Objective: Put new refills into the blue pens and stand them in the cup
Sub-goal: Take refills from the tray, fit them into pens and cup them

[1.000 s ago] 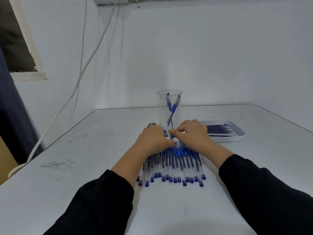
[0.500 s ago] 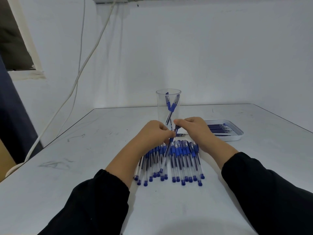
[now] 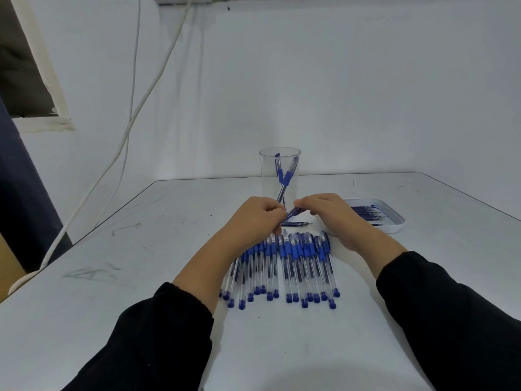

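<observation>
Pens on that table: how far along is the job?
Early days. Two pens already stand in the cup. One pen is held between the left hand and the right hand. A long row of pens still lies on the table, with refills waiting in the tray.

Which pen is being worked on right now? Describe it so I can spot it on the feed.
Start at the clear cup near the table's far middle. Just in front of it, the left hand and right hand meet above the row of pens lying on the table. The pen being worked on is the only one lifted, pinched between both hands.
</observation>
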Demonstrator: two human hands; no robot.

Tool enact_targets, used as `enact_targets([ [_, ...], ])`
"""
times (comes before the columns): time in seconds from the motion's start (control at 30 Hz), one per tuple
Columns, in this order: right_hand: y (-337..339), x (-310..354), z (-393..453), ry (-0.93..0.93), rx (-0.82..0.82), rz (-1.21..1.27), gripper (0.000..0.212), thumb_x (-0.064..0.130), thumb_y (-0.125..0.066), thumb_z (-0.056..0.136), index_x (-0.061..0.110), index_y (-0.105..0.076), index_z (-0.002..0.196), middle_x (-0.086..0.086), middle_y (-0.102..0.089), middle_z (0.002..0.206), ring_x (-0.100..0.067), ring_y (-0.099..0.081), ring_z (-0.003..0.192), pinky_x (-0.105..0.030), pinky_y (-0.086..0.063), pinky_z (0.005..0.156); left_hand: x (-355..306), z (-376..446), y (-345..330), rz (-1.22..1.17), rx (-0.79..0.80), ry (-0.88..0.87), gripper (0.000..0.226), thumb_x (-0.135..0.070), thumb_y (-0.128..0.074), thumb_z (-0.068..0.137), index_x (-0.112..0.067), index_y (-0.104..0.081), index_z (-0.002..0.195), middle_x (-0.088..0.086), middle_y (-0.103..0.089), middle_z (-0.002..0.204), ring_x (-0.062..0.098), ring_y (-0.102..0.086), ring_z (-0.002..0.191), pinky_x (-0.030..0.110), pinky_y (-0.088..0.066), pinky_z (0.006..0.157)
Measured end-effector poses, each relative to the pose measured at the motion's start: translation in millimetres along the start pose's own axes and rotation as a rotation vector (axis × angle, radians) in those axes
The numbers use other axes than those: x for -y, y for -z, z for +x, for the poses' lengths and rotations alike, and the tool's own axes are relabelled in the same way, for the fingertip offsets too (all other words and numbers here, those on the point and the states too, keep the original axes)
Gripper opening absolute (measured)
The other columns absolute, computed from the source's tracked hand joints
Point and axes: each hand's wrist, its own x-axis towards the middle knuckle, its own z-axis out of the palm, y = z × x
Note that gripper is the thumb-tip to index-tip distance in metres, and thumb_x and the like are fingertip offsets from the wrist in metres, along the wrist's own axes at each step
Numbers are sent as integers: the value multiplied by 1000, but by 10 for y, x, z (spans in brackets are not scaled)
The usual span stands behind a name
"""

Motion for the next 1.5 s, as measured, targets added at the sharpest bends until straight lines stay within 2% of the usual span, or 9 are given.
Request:
enact_targets([
  [0.1, 16, -9, 4, 29, 63, -31, 12, 26, -64, 89, 20, -75, 87, 11, -70, 93, 6, -56, 93, -15, -35, 75, 33, 0, -5, 103, -14, -62, 26, -34, -53, 93, -16, -72, 96, 5, -60, 66, 12, -48, 58, 26, -42, 60],
  [0.27, 57, -37, 5, 67, 91, -53, 8, 29, -69, 85, 26, -76, 82, 11, -74, 89, -4, -63, 99, -20, -41, 83, 77, 5, 24, 135, -19, -43, 25, -43, -55, 89, -27, -74, 88, -7, -55, 52, 16, -49, 53, 34, -48, 67],
  [0.47, 76, -66, 17, 83, 105, -66, 9, 27, -68, 87, 22, -76, 84, 6, -75, 89, -7, -64, 97, -23, -42, 86, 59, -2, -15, 220, -10, -45, 28, -49, -50, 89, -31, -72, 91, 6, -71, 89, 26, -65, 81, 42, -53, 78],
  [0.77, 189, -89, 21, 101, 149, -87, 16, 20, -70, 85, 14, -76, 98, -1, -75, 94, -13, -66, 100, -19, -44, 86, 82, 20, -44, 398, -54, -79, 30, -59, -45, 89, -44, -66, 104, -15, -66, 110, 7, -59, 95, 27, -46, 72],
  [0.93, 231, -72, 16, 87, 130, -144, 11, 23, -73, 82, 20, -77, 93, 5, -75, 90, -9, -66, 98, -23, -44, 88, 145, 57, -29, 493, -38, -123, 38, -66, -40, 87, -44, -64, 107, -16, -66, 102, 5, -59, 89, 29, -50, 74],
  [1.03, 267, -111, 43, 89, 42, -201, 6, 23, -74, 82, 25, -76, 87, 8, -74, 88, -5, -64, 93, -25, -45, 86, 216, 81, 9, 545, -25, -116, 38, -59, -36, 92, -38, -65, 108, -11, -66, 94, 7, -58, 82, 31, -50, 73],
  [1.2, 307, -266, 120, 86, -98, -473, 6, 30, -72, 83, 36, -71, 85, 12, -71, 99, -6, -62, 99, -36, -45, 100, 297, 90, 116, 490, -84, -80, 35, -50, -37, 96, -34, -63, 113, -9, -66, 113, 7, -63, 78, 35, -52, 79],
  [1.33, 259, -315, 133, 153, -132, -895, 9, 42, -64, 86, 42, -69, 94, 11, -62, 113, -14, -44, 116, -37, -27, 98, 273, 53, 93, 503, -79, -90, 32, -44, -39, 97, -30, -65, 111, -6, -65, 115, 11, -62, 89, 34, -50, 81],
  [1.5, 236, -320, 107, 146, -110, -1011, 14, 43, -63, 86, 42, -70, 98, 7, -55, 124, -16, -39, 119, -38, -27, 98, 208, 16, 45, 487, -78, -96, 30, -25, -41, 94, -18, -64, 112, 1, -62, 101, 14, -55, 89, 34, -46, 83],
])
